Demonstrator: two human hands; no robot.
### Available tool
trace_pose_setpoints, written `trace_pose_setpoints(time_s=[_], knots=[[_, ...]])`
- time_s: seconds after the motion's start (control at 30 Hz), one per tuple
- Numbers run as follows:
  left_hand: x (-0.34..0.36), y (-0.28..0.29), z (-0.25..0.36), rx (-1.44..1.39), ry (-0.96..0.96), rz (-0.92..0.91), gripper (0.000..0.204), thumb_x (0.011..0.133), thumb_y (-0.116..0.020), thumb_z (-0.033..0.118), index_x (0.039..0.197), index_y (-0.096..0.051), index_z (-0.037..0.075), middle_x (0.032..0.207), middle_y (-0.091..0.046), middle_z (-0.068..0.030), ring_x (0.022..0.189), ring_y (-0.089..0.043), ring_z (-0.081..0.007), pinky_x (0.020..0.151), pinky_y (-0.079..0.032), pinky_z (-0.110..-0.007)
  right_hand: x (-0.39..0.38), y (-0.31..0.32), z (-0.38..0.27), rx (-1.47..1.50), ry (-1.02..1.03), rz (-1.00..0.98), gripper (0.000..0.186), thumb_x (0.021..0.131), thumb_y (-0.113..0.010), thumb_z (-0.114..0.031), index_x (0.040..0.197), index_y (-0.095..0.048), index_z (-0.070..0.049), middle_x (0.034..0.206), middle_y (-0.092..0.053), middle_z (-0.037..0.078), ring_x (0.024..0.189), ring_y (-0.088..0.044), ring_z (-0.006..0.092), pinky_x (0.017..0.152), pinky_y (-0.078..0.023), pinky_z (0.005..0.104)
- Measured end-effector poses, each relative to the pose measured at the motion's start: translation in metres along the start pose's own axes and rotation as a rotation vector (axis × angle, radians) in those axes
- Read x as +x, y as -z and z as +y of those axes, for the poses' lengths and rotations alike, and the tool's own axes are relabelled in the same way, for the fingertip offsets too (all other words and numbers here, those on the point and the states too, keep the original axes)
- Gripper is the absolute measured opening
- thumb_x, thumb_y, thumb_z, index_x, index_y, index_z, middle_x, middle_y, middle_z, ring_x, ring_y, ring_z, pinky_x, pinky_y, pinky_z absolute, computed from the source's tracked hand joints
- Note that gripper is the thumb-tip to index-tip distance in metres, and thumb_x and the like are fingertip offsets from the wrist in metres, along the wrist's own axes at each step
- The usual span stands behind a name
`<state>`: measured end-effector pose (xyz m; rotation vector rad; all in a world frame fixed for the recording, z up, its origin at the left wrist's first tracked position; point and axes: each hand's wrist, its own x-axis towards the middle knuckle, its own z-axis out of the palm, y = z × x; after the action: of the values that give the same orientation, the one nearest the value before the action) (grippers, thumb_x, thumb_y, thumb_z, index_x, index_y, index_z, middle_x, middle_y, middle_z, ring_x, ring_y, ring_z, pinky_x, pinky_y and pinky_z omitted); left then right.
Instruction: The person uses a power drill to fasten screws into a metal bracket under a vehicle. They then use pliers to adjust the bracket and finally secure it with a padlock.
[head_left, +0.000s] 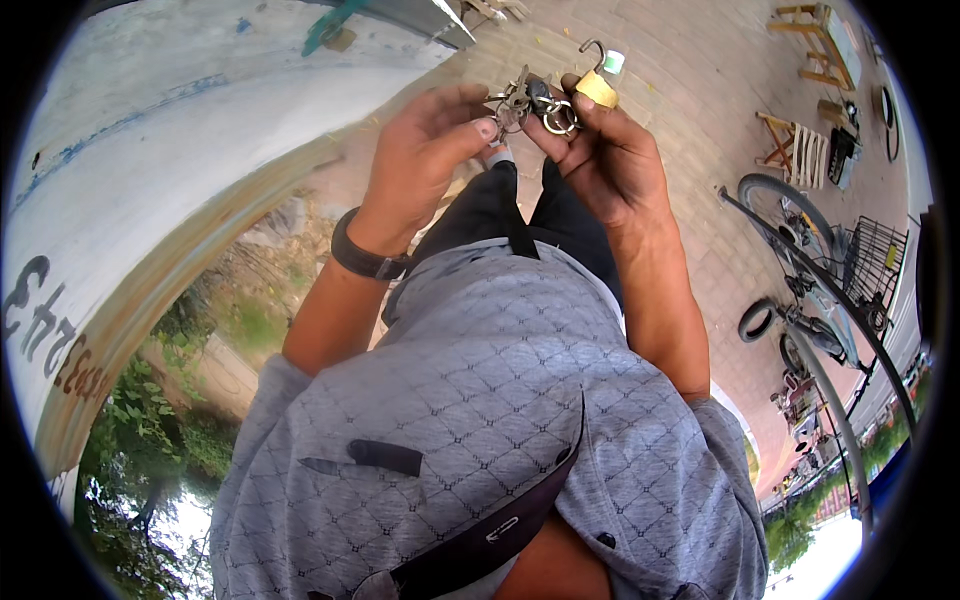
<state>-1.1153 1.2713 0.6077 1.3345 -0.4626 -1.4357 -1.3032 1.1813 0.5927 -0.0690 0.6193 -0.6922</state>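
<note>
Both of my hands are raised in front of me, with a bunch of keys (517, 99) on metal rings between them. My left hand (425, 150) pinches the bunch from the left between thumb and fingers. A brass padlock (597, 90) is held between the thumb and fingers of my right hand (615, 160). The padlock's curved shackle stands up, swung open. A loose metal ring (559, 118) and a small dark fob (540, 92) lie against the right fingers. Which key is gripped I cannot make out.
At the left stands a white painted wall or panel (150, 110) with a rusty edge. Brick paving (690, 110) stretches ahead. To the right are a bicycle (820, 260) with a black basket, a wooden folding stool (795, 148) and a small wooden table (825, 45).
</note>
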Motion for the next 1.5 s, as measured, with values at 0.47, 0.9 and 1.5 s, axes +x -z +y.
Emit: trace_pose_setpoints(time_s=[0.47, 0.9, 1.5], knots=[[-0.006, -0.049, 0.015, 0.009, 0.040, 0.105, 0.019, 0.093, -0.066, 0.007, 0.110, -0.065, -0.001, 0.089, -0.066, -0.0028, 0.072, -0.059, -0.0085, 0.066, -0.049, -0.025, 0.002, 0.000, -0.039, -0.424, -0.048, 0.204, 0.027, 0.095, -0.064, -0.008, 0.119, -0.058, 0.003, 0.111, -0.065, 0.014, 0.101, -0.066, 0.0230, 0.089, -0.056, 0.0359], [-0.011, -0.100, -0.006, 0.315, -0.149, 0.239, 0.020, 0.092, -0.067, 0.010, 0.109, -0.065, -0.002, 0.087, -0.065, -0.0026, 0.072, -0.057, -0.0068, 0.065, -0.046, -0.022, -0.004, 0.015, -0.073, -0.570, -0.057, 0.211, 0.034, 0.094, -0.068, -0.009, 0.122, -0.057, 0.006, 0.109, -0.065, 0.013, 0.101, -0.065, 0.0206, 0.093, -0.057, 0.0349], [0.052, -0.079, 0.000, -0.243, -0.032, 0.241, 0.026, 0.097, -0.064, 0.016, 0.115, -0.062, -0.003, 0.100, -0.066, -0.0093, 0.087, -0.064, -0.0187, 0.081, -0.055, -0.035, 0.014, 0.004, -0.088, -0.304, -0.416, 0.008, 0.033, 0.105, -0.045, -0.019, 0.121, -0.052, 0.009, 0.110, -0.067, 0.022, 0.098, -0.072, 0.0335, 0.087, -0.063, 0.0397]])
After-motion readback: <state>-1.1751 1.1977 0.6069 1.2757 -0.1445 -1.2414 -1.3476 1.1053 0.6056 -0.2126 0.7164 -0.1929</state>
